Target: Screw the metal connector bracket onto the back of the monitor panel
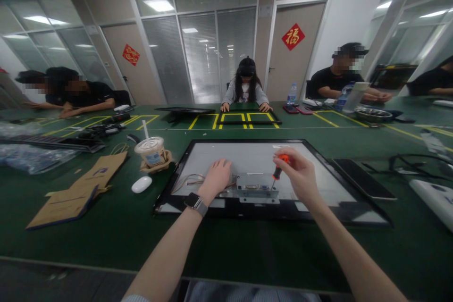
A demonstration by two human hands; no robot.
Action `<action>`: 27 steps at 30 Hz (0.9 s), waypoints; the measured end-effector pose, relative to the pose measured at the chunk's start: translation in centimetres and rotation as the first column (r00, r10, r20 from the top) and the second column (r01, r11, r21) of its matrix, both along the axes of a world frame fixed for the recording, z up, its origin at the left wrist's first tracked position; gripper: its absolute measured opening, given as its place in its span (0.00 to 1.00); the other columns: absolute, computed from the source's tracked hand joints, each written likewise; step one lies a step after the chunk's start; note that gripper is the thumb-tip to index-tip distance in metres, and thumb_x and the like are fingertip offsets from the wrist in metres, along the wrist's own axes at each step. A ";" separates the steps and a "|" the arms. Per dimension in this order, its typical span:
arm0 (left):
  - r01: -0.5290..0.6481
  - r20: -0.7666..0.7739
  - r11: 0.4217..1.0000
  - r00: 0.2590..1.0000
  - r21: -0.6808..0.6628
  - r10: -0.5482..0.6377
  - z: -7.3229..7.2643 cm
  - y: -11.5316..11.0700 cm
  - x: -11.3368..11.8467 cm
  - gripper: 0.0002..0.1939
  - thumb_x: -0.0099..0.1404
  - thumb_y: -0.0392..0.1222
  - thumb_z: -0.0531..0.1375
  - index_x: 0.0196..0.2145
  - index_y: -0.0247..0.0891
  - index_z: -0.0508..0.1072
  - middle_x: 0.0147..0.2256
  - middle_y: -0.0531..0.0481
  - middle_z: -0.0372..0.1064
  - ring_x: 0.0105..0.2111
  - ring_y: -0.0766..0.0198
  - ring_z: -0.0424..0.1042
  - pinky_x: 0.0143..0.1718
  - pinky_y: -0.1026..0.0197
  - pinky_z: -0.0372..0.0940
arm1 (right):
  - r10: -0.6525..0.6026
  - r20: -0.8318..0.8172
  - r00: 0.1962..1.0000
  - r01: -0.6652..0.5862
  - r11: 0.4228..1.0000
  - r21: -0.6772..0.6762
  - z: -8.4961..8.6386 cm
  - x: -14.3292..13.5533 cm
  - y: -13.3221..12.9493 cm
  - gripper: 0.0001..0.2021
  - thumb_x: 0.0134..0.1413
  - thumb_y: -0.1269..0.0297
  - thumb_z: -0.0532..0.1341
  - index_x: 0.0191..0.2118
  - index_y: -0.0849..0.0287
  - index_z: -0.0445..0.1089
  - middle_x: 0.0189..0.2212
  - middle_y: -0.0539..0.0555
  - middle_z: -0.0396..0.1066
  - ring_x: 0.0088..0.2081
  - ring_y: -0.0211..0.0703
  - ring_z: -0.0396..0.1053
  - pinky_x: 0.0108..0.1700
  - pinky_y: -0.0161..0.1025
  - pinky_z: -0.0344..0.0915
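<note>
A flat panel (pixel 297 151) with a black frame lies on the green table, its pale back facing up. On its near half sits a metal bracket (pixel 258 193) with connector ports. My right hand (pixel 300 174) holds an orange and black screwdriver (pixel 279 168) between the fingertips, its shaft pointing down at the right part of the bracket. My left hand (pixel 217 177) lies on the panel just left of the bracket, over some thin wires (pixel 187 181), fingers stretched forward; what is under its palm is hidden.
Left of the panel are a drink cup (pixel 152 153), a white mouse (pixel 141 184) and a brown paper bag (pixel 85 188). A black slab (pixel 364 179) and cables lie right. Across the table (pixel 240 255), a person's hands touch a black frame (pixel 247 123).
</note>
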State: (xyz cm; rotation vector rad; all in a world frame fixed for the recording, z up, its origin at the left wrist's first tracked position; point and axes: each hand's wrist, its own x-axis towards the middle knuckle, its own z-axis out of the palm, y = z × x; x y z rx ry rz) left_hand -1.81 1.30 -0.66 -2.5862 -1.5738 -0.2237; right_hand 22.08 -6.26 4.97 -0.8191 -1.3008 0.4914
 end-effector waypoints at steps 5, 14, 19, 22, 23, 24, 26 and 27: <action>-0.010 0.005 1.000 1.000 0.000 0.010 0.0 0.0 0.1 0.21 0.76 0.35 0.48 0.62 0.34 0.66 0.62 0.34 0.64 0.60 0.51 0.68 0.62 0.50 0.61 | 0.072 -0.019 0.997 -0.073 0.996 -0.059 -0.4 0.2 -0.1 0.12 0.65 0.58 0.58 0.44 0.51 0.80 0.42 0.55 0.78 0.44 0.49 0.76 0.49 0.49 0.69; -0.002 0.008 1.000 1.000 0.002 0.002 -0.3 0.2 -0.1 0.21 0.76 0.35 0.48 0.62 0.33 0.65 0.62 0.34 0.64 0.59 0.51 0.68 0.61 0.50 0.61 | 0.041 0.010 0.999 -0.041 0.999 -0.021 0.0 0.1 0.0 0.06 0.50 0.61 0.71 0.37 0.52 0.80 0.34 0.53 0.76 0.36 0.45 0.74 0.40 0.44 0.73; -0.001 0.005 1.000 1.000 0.003 0.001 -0.1 0.0 0.0 0.21 0.75 0.34 0.48 0.62 0.33 0.66 0.62 0.35 0.64 0.60 0.51 0.68 0.62 0.50 0.61 | -0.012 0.046 0.999 0.012 1.000 -0.008 -0.1 0.2 -0.1 0.07 0.58 0.58 0.65 0.37 0.52 0.80 0.35 0.54 0.74 0.39 0.47 0.73 0.43 0.45 0.72; -0.006 0.003 1.000 1.000 -0.006 0.006 0.1 -0.1 0.0 0.21 0.76 0.35 0.48 0.62 0.33 0.65 0.63 0.35 0.64 0.60 0.51 0.67 0.62 0.50 0.61 | 0.054 0.018 0.998 -0.054 0.998 -0.044 -0.3 0.3 -0.2 0.12 0.64 0.57 0.59 0.42 0.53 0.80 0.37 0.55 0.77 0.42 0.48 0.75 0.47 0.48 0.71; -0.006 0.001 1.000 1.000 -0.010 0.006 0.1 -0.1 0.0 0.21 0.76 0.35 0.48 0.62 0.33 0.65 0.63 0.35 0.63 0.61 0.51 0.67 0.63 0.50 0.60 | 0.069 -0.001 0.998 -0.069 0.996 -0.051 -0.4 0.3 -0.2 0.12 0.64 0.57 0.60 0.43 0.53 0.80 0.37 0.55 0.77 0.41 0.48 0.75 0.47 0.49 0.71; -0.006 -0.001 1.000 1.000 -0.012 0.006 0.2 -0.1 0.0 0.21 0.76 0.35 0.48 0.62 0.33 0.65 0.63 0.35 0.63 0.61 0.51 0.66 0.63 0.50 0.60 | 0.073 -0.017 0.997 -0.074 0.996 -0.056 -0.4 0.2 -0.2 0.11 0.63 0.57 0.61 0.43 0.53 0.80 0.36 0.54 0.78 0.40 0.48 0.75 0.46 0.48 0.72; -0.004 -0.008 1.000 1.000 -0.010 0.003 0.2 -0.1 0.0 0.21 0.76 0.35 0.47 0.63 0.34 0.65 0.63 0.35 0.63 0.61 0.51 0.66 0.62 0.50 0.60 | 0.056 -0.034 0.998 -0.058 0.997 -0.053 -0.3 0.2 -0.1 0.08 0.59 0.58 0.65 0.41 0.53 0.80 0.34 0.54 0.78 0.37 0.47 0.75 0.42 0.46 0.73; -0.002 -0.011 1.000 1.000 -0.008 0.002 0.2 -0.1 0.0 0.21 0.76 0.35 0.47 0.63 0.34 0.65 0.63 0.35 0.63 0.61 0.51 0.67 0.62 0.50 0.61 | 0.047 -0.035 0.998 -0.048 0.998 -0.047 -0.2 0.1 -0.1 0.07 0.56 0.59 0.67 0.40 0.52 0.80 0.33 0.53 0.77 0.36 0.46 0.75 0.40 0.45 0.73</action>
